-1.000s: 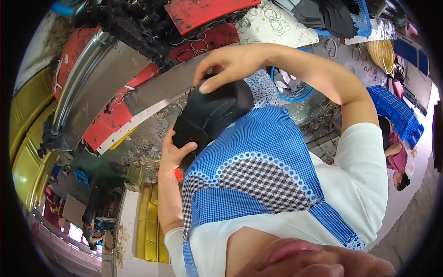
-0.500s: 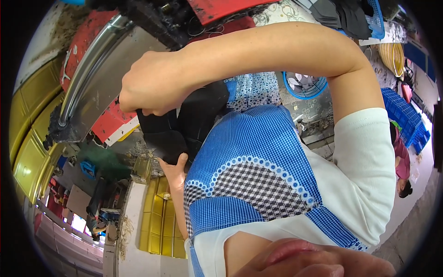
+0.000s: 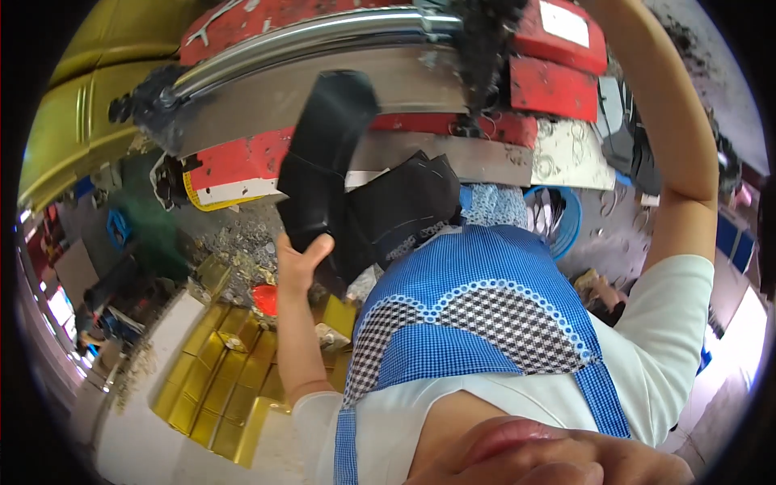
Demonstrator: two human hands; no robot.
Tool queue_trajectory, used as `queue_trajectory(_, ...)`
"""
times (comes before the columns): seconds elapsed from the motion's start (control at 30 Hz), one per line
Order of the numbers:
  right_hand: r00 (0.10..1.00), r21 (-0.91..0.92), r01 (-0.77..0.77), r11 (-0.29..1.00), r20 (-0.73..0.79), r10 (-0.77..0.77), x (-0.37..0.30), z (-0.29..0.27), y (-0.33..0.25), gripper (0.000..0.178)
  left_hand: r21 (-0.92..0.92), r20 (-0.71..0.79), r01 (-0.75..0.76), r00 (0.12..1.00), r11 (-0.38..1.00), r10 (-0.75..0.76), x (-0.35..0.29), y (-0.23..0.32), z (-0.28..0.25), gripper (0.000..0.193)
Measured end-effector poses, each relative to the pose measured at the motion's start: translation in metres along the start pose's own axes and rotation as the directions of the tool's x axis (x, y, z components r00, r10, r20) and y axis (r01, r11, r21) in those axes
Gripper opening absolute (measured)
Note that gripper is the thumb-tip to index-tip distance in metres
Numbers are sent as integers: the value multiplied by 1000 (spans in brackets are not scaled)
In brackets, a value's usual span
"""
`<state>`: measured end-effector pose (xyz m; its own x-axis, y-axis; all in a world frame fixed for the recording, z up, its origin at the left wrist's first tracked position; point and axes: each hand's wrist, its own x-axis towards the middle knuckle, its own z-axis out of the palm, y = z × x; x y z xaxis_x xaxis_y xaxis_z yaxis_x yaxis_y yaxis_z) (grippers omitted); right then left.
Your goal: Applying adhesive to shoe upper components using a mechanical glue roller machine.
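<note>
— Against the red machine's front, what is the left hand [image 3: 301, 260] doing?

— It grips a black piece [image 3: 323, 153] from below, thumb and fingers pinched on its lower end. The piece stands tilted up across the grey steel plate [image 3: 242, 105], its top near the chrome bar [image 3: 307, 36].

— And the right hand?

— The right arm [image 3: 679, 145] goes up past the top edge of the view. The hand is out of sight, so I cannot tell how its fingers stand.

— What lies around?

— A second black sheet [image 3: 404, 206] lies just right of the piece, over the top of the blue checked apron [image 3: 477, 323]. Under the left forearm sits a yellow tray [image 3: 218, 388] with compartments, and a small red thing [image 3: 265, 299] beside the wrist. A blue tub [image 3: 566, 222] is to the right of the apron, and a dark clump [image 3: 481, 48] hangs down from the machine's top.

— Anything in the way?

— The piece covers part of the plate and the red panel [image 3: 234, 166]. The apron hides whatever is below the black sheet.

— What differs from half a second ago?

— Then the right hand was closed over the black piece in front of the chest, above the left. Now it has lifted away out of view, the left alone holds the piece, and the piece stands higher against the machine.
</note>
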<state>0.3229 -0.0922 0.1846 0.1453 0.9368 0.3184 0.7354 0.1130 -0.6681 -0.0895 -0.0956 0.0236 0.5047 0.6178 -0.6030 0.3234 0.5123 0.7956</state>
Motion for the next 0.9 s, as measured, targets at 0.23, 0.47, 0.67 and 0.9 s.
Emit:
queue_trajectory(0.23, 847, -270, 87, 959, 526, 71, 87, 79, 41, 43, -257, 63, 169, 985, 952, -159, 51, 52, -9, 42)
queue_trajectory(0.47, 404, -183, 3, 983, 899, 166, 134, 205, 83, 27, -160, 177, -232, 949, 959, 260, 43, 37, -29, 57)
queue_trajectory(0.67, 635, -372, 603, 706, 759, -143, 136, 168, 64, 31, -101, 169, -32, 984, 994, 48, -8, -24, 10, 50)
queue_trajectory(0.9, 418, -340, 903, 262, 557, -718, 145, 77, 49, 21, -251, 186, 22, 982, 968, 26, 13, -44, 31, 33)
